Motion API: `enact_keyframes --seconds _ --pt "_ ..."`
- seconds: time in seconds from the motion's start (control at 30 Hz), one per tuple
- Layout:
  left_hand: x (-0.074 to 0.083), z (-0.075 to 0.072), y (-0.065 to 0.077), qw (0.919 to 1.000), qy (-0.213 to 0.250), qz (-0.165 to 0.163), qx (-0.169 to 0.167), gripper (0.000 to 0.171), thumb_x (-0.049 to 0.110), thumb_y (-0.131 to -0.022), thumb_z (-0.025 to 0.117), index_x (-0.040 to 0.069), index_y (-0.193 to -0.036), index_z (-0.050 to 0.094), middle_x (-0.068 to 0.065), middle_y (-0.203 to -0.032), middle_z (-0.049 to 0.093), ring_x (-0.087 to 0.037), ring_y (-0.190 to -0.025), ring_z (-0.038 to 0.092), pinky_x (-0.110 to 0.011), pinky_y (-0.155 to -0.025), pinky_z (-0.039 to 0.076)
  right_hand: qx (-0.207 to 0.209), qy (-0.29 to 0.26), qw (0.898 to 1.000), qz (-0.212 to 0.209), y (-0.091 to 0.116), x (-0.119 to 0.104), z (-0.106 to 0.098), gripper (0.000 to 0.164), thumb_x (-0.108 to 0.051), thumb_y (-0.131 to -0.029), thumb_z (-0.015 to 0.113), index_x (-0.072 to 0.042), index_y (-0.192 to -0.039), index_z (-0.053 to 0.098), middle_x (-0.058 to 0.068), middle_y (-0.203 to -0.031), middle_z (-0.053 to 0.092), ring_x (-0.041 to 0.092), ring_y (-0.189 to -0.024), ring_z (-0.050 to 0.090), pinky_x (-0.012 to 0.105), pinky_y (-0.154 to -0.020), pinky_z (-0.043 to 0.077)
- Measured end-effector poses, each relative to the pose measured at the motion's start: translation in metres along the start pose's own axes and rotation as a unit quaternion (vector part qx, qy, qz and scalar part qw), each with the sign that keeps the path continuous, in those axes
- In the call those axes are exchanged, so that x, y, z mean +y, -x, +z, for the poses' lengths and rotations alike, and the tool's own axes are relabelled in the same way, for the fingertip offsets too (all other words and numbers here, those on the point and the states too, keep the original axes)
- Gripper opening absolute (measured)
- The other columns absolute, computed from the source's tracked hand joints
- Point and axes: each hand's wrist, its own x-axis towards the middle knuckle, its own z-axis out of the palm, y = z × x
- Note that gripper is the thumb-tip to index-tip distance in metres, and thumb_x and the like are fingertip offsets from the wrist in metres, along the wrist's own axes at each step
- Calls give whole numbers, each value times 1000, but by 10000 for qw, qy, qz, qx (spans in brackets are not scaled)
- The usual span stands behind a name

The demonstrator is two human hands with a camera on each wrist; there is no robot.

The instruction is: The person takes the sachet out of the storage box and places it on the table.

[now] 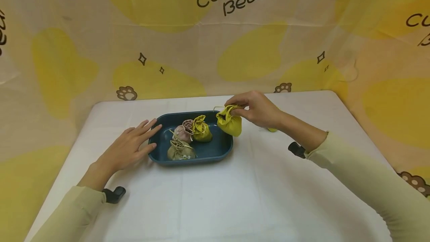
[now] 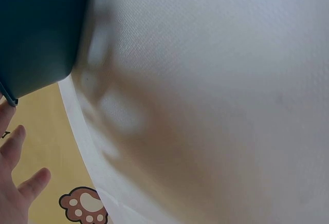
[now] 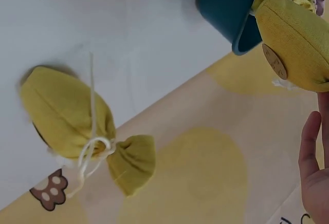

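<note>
Left hand (image 1: 129,145): spread, touching blue tray (image 1: 201,161)
Right hand (image 1: 256,108): pinches yellow drawstring pouch (image 1: 231,126)
Worktop (image 1: 215,204): second yellow pouch (image 3: 69,113), mostly behind my wrist (image 1: 285,122)

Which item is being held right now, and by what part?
The right hand pinches a yellow pouch by its top; the left hand only touches the tray, fingers extended.
</note>
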Motion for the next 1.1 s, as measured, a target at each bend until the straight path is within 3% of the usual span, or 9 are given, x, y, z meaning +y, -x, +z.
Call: enact_keyframes --seconds 0.3,0.53,0.73,1.1 --pt "2 1 -1 9999 7 -91 -145 60 36 -102 54 15 -155 38 -11 -162 29 -42 -145 29 -61 -110 29 202 201 9985 478 7 25 -12 27 0 -89 73 1 -116 72 12 -110 73 25 -100 70 40 -90 55" --pt "1 2 0 10000 -35 -77 -27 60 35 -100 57 16 -154 39 -11 -161 30 -42 -144 31 -61 -109 30 409 270 9938 996 14 58 -18 27 1 -92 68 4 -118 70 18 -117 70 31 -107 68 45 -92 54" --pt "0 3 0 10000 -30 -69 -37 59 37 -101 54 15 -154 39 -11 -161 30 -41 -144 31 -61 -109 30 429 308 9900 1309 18 72 -17 26 1 -93 66 5 -119 69 21 -118 69 34 -109 67 47 -92 54" --pt "3 0 -1 9998 -44 -105 -144 60 36 -102 53 14 -155 38 -11 -162 29 -41 -145 29 -60 -110 30 348 435 9907 1239 18 83 -9 26 2 -91 68 6 -117 69 21 -117 70 35 -106 68 48 -92 54"
